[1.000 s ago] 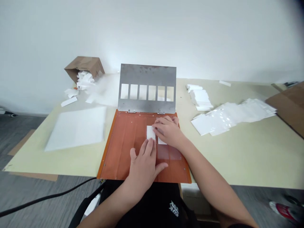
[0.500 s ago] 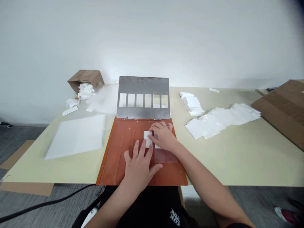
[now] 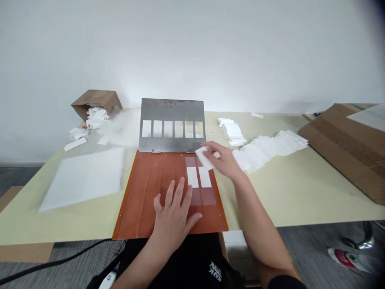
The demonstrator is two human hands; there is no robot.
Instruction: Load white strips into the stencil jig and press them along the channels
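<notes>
An orange-brown base plate point(image 3: 150, 192) lies in front of me, with a grey metal lid point(image 3: 171, 109) with several rectangular windows hinged upright behind it. Two white cards point(image 3: 199, 177) lie side by side on the plate's right part. My left hand point(image 3: 174, 210) rests flat on the plate, fingers spread, just below the left card. My right hand point(image 3: 224, 160) is raised over the plate's far right corner, pinching a white card point(image 3: 204, 156) that is tilted in the air.
A row of white bagged pieces point(image 3: 270, 149) and a small white stack point(image 3: 233, 132) lie right of the plate. A large white sheet point(image 3: 82, 176) lies left. A tipped cardboard box point(image 3: 96, 100) spills white scraps at back left. Flattened cardboard point(image 3: 349, 144) covers the right side.
My right hand has lifted off the cards and moved right and up, now holding a card in the air. The left hand slid slightly back. The view has shifted right.
</notes>
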